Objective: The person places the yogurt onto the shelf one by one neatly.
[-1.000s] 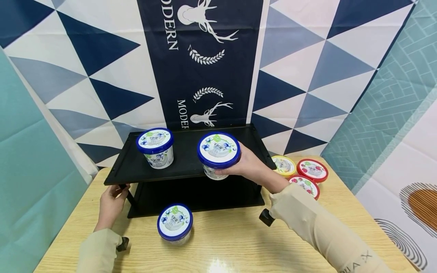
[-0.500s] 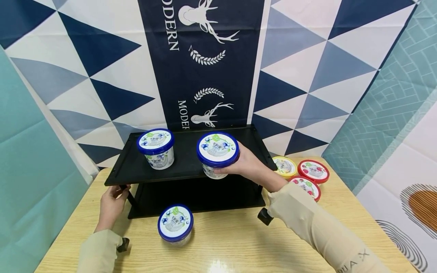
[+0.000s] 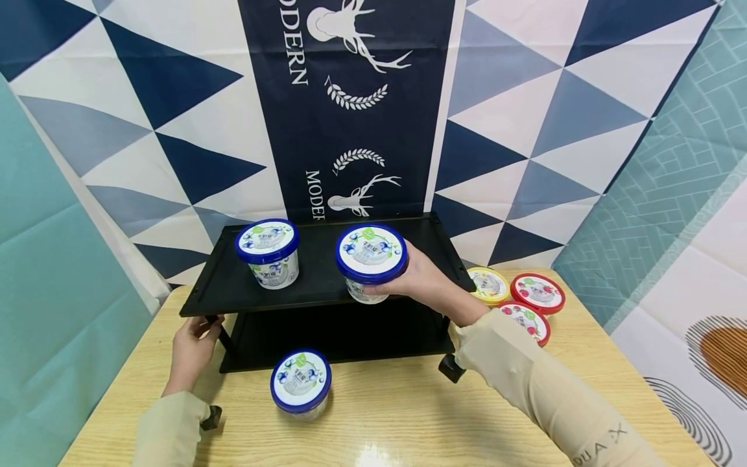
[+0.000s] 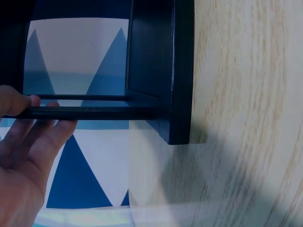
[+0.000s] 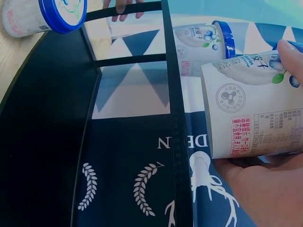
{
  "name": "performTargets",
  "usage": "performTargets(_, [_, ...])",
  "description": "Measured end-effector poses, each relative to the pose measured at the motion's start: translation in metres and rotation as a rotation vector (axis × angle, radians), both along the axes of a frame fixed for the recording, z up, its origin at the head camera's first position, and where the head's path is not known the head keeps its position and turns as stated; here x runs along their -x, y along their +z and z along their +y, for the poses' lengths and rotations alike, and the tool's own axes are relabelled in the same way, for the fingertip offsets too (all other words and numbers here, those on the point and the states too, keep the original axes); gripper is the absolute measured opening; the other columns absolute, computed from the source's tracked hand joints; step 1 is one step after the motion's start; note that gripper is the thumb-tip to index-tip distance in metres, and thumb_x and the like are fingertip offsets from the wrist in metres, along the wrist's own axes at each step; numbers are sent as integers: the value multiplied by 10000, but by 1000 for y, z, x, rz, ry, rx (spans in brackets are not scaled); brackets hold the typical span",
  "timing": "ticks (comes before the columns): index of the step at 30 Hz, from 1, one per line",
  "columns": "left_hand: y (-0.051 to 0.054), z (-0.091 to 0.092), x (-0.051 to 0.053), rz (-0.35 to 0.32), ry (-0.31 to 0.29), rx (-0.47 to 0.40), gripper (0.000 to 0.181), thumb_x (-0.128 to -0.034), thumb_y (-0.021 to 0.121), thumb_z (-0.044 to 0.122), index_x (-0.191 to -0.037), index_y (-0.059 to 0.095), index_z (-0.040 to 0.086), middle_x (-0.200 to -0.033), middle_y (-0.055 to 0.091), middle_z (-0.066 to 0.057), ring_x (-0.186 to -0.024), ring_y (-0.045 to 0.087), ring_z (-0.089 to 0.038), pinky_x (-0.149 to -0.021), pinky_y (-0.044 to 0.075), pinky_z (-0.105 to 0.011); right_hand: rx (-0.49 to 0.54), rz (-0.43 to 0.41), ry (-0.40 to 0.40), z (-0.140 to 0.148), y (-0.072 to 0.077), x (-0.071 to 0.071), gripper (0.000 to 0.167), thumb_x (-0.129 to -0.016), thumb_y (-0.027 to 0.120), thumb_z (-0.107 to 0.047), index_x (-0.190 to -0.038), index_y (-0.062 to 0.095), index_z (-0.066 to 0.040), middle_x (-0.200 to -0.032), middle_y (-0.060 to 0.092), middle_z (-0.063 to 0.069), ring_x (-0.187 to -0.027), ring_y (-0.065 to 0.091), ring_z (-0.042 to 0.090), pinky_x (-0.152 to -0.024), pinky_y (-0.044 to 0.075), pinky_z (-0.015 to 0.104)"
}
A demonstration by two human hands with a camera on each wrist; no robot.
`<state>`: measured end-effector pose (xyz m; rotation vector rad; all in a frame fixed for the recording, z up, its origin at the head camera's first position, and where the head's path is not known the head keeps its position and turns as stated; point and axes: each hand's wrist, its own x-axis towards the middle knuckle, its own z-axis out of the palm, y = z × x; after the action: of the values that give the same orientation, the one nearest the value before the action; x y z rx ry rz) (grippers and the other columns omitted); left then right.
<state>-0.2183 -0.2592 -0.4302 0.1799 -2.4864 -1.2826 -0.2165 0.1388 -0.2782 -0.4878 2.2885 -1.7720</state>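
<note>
A black two-tier shelf (image 3: 318, 275) stands on the wooden table. My left hand (image 3: 192, 347) grips its front left post (image 4: 94, 113), thumb on one side and fingers on the other. In my right hand (image 3: 426, 282) is a tub with a blue lid (image 3: 371, 253) and blueberry print, held upright at the top board's front edge. The right wrist view shows a gap between the tub's base (image 5: 208, 113) and the board. A second blue-lidded tub (image 3: 268, 250) sits on the top board, at left. A third blue-lidded tub (image 3: 300, 383) stands on the table before the shelf.
Right of the shelf, a yellow-lidded tub (image 3: 489, 284) and two red-lidded tubs (image 3: 538, 292) are grouped on the table (image 3: 403, 415). A patterned cloth (image 3: 356, 130) hangs close behind the shelf. Teal fabric (image 3: 64, 292) borders the left side.
The head view has shifted very slightly. My right hand with its tub has barely moved against the shelf, while my left hand keeps its hold on the post.
</note>
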Motion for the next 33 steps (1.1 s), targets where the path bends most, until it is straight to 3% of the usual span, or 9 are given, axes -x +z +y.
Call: performTargets(33, [3,3,-2,22,-7,-8,201,-941,497,41,-1129,567,28,-1145,600,-221,-1122,563,-382,-694,331,56,-13,-1,-18,-3,-2,8,884,-710,822,-205,-1415,290,-256,-1367,457,-8,-1273,433,227,-1098,348,470])
